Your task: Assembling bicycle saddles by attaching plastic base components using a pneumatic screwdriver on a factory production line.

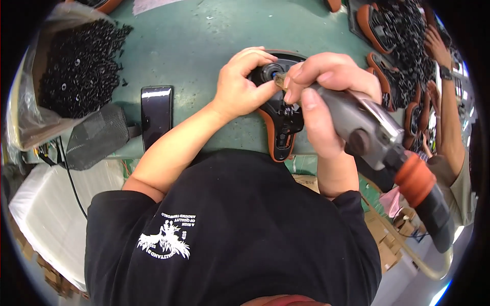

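Your left hand (pixel 241 84) is clamped on the upturned saddle (pixel 282 122) at the green table's (pixel 194 56) near edge; your right hand (pixel 332 74) grips the grey power driver (pixel 360 120), nose toward the saddle.

Bicycle-saddle underside of moulded plastic (pixel 288 120) is black with an orange-brown rim; long cylindrical metal power tool (pixel 375 130) is silver-grey, orange-red band toward a black end, cream hose (pixel 427 269). Flat tabletop (pixel 194 46) green; slab-shaped glossy phone (pixel 156 115) black, silver edge; heaped small plastic parts (pixel 84 64) black; flat mesh pouch (pixel 97 137) dark grey, fine grid pattern. Short-sleeved cloth T-shirt (pixel 245 219) plain black, white winged emblem on chest; boxy wrapped block (pixel 66 219) white.
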Demonstrator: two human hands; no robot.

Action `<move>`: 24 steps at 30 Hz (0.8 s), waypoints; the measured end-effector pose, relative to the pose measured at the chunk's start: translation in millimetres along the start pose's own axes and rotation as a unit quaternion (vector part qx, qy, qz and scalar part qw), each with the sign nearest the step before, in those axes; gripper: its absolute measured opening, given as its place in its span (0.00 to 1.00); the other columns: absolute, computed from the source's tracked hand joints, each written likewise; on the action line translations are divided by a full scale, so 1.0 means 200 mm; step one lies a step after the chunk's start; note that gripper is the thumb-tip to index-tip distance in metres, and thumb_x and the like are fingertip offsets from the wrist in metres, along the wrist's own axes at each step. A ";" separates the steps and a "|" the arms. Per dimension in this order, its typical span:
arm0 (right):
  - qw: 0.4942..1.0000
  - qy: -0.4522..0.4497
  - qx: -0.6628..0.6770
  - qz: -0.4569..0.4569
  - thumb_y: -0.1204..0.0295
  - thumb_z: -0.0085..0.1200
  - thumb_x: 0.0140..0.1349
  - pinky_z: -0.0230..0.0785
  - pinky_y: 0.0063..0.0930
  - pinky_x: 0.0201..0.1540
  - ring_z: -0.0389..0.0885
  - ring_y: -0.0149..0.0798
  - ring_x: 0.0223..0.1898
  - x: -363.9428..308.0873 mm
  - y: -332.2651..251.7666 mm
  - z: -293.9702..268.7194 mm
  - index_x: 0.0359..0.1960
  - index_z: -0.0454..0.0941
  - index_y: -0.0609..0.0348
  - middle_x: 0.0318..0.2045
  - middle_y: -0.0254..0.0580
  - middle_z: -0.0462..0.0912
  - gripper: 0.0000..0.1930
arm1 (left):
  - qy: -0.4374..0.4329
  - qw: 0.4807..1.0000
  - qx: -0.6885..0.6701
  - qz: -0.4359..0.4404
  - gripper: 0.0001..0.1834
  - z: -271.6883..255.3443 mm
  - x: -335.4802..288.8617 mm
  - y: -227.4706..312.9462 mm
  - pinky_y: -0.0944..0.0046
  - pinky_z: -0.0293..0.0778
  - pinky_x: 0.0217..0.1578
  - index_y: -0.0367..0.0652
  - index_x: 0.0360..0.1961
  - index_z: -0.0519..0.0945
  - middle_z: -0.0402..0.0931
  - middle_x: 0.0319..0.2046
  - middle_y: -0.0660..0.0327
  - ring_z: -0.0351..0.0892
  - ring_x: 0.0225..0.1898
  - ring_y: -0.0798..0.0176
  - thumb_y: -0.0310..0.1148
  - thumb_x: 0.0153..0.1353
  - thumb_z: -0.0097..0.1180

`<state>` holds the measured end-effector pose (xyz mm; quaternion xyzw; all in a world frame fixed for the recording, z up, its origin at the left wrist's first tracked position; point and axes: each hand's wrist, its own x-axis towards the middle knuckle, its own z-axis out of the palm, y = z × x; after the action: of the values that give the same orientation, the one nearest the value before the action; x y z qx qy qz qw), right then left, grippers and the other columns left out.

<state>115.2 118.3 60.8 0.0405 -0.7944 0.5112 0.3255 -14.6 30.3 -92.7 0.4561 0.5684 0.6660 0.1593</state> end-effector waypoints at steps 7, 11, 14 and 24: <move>0.998 -0.016 0.032 0.041 0.87 0.56 0.65 0.80 0.44 0.45 0.82 0.40 0.31 0.04 0.08 0.07 0.40 0.71 0.60 0.34 0.50 0.82 0.09 | 0.028 0.999 0.018 0.014 0.20 0.00 -0.02 0.02 0.49 0.79 0.61 0.39 0.40 0.85 0.88 0.43 0.53 0.85 0.56 0.43 0.35 0.45 0.74; 0.998 0.001 0.035 0.045 0.85 0.58 0.65 0.80 0.43 0.46 0.82 0.41 0.33 0.05 0.11 0.10 0.45 0.72 0.60 0.39 0.54 0.83 0.11 | 0.024 0.999 0.021 0.008 0.21 0.00 -0.03 0.06 0.48 0.77 0.62 0.39 0.40 0.84 0.87 0.45 0.53 0.84 0.57 0.42 0.37 0.48 0.76; 0.994 -0.076 -0.070 -0.026 0.79 0.61 0.65 0.79 0.41 0.44 0.81 0.38 0.32 0.08 0.05 0.05 0.55 0.70 0.60 0.47 0.63 0.82 0.19 | -0.051 0.996 0.073 0.002 0.23 -0.12 -0.05 0.10 0.47 0.76 0.58 0.39 0.45 0.82 0.83 0.47 0.50 0.81 0.54 0.41 0.35 0.49 0.74; 0.985 0.139 0.089 -0.044 0.76 0.56 0.64 0.76 0.42 0.33 0.76 0.37 0.21 -0.10 -0.32 -0.02 0.48 0.67 0.56 0.42 0.53 0.76 0.14 | -0.131 0.797 0.579 -0.114 0.11 -1.36 -0.07 0.31 0.47 0.79 0.49 0.42 0.38 0.85 0.82 0.39 0.54 0.82 0.47 0.44 0.30 0.53 0.71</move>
<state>157.3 85.8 101.1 0.0324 -0.6902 0.5655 0.4503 -203.2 -165.3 -26.3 0.4777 0.8697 0.1233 0.0135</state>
